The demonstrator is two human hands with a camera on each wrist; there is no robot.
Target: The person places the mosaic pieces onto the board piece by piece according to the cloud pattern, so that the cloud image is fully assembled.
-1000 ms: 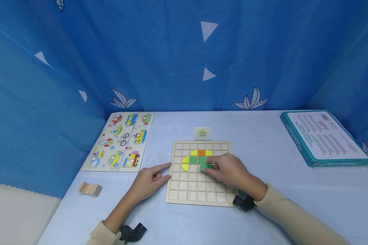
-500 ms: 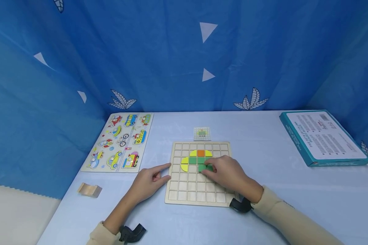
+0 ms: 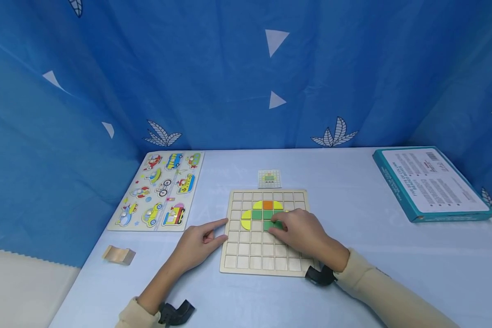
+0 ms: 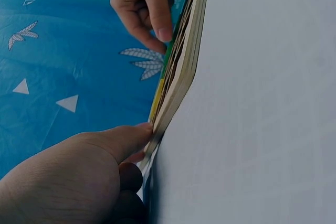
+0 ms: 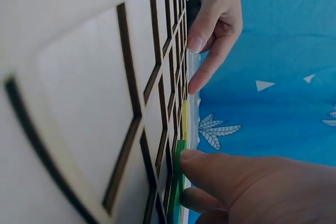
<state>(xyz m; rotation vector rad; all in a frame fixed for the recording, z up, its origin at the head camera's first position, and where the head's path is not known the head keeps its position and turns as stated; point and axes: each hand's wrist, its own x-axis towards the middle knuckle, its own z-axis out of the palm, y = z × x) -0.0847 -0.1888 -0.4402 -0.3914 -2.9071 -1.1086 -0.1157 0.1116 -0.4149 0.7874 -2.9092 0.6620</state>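
Shifted slightly leftward since the earlier frame: right hand [image 3: 301,232], fingertips pinching green tile [image 3: 272,224] down into grid board [image 3: 254,262], just below the green and yellow pieces. Left hand [image 3: 198,243] unmoved, index finger straight, touching the board's left edge on the counter [image 3: 352,196].

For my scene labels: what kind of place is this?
Probably a staged tabletop play area: a table draped in pale cloth, blue patterned curtains around it, a wooden grid board and a vehicle puzzle.
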